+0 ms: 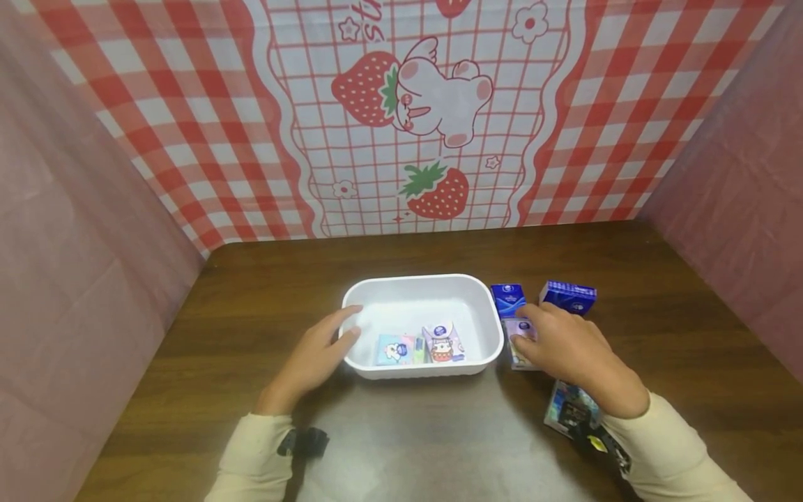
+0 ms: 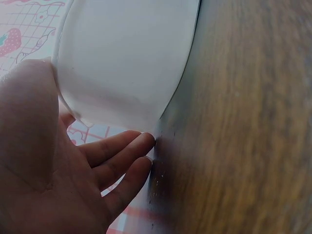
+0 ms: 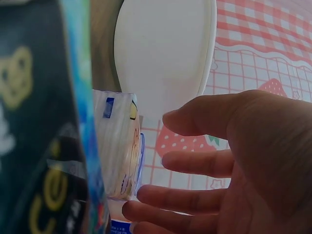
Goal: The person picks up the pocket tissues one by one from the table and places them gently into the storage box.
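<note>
While the left hand (image 1: 316, 355) rests at the left end of a white tub (image 1: 389, 305), its fingers apart and fairly straight rather than wrapped round the rim, the right hand (image 1: 564, 341) is poised over a pale lilac packet (image 1: 518, 328) just beside the tub's right wall, on a wooden table (image 1: 251, 300). The right thumb and fingers are spread, with nothing pinched between them; whether a fingertip touches the lilac packet cannot be told. Toward the table's far edge, a blue packet (image 1: 507, 296) lies beyond the lilac one, and a dark blue packet (image 1: 569, 298) sits closer to the right edge. Nearer the person, a multicoloured packet (image 1: 564, 404) is partly hidden by the right wrist. Along the near side inside the tub lie a light blue packet (image 1: 394, 350), a narrow green item (image 1: 419, 352) and a cartoon-printed packet (image 1: 444, 341). The step in hand appears to be reaching for the lilac packet; the next move probably calls for bringing thumb and fingers together on its sides, with the left hand steadying the tub.
</note>
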Demonstrator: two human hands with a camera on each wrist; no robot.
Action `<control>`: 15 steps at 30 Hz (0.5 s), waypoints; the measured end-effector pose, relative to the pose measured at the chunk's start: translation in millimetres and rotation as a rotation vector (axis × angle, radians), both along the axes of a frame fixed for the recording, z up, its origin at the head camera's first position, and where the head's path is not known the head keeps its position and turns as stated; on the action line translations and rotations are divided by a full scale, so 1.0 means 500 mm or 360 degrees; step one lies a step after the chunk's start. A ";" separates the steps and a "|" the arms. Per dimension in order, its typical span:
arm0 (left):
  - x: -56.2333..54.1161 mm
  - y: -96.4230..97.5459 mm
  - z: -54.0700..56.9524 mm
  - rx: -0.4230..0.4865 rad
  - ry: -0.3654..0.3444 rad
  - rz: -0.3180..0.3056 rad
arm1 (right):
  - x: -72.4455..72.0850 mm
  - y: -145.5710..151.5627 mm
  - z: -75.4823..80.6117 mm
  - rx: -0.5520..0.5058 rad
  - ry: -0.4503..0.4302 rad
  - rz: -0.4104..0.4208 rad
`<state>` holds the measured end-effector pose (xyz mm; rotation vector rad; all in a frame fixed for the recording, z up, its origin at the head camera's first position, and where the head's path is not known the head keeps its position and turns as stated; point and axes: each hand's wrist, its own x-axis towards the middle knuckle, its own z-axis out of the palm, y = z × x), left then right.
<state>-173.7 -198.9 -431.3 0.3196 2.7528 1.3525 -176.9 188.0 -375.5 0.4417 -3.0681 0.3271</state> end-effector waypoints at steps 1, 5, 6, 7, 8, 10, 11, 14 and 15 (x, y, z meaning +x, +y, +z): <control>0.000 0.000 0.000 -0.0001 -0.0002 0.0001 | 0.000 0.000 -0.001 -0.0002 -0.0006 0.0000; 0.001 0.000 0.000 -0.0009 -0.0005 0.0005 | 0.000 -0.001 -0.004 -0.0016 -0.0024 0.0000; 0.001 0.000 -0.001 -0.0015 -0.0004 0.0006 | 0.000 -0.001 -0.005 -0.0019 -0.0025 0.0002; 0.000 0.001 -0.001 -0.0019 -0.0004 0.0008 | 0.000 -0.001 -0.006 -0.0019 -0.0023 0.0005; 0.000 0.001 -0.001 -0.0025 0.0000 0.0008 | 0.001 0.000 -0.007 -0.0017 -0.0019 0.0008; 0.000 0.002 -0.001 -0.0033 0.0006 0.0011 | 0.002 0.000 -0.007 -0.0005 -0.0004 0.0015; 0.000 0.002 -0.001 -0.0035 0.0008 0.0012 | 0.003 0.000 -0.007 0.0003 0.0000 0.0019; 0.000 0.002 -0.001 -0.0032 0.0009 0.0014 | 0.005 -0.002 -0.007 0.0036 -0.0014 0.0034; 0.000 0.002 0.000 -0.0030 0.0006 0.0015 | 0.005 -0.002 -0.006 0.0045 -0.0030 0.0037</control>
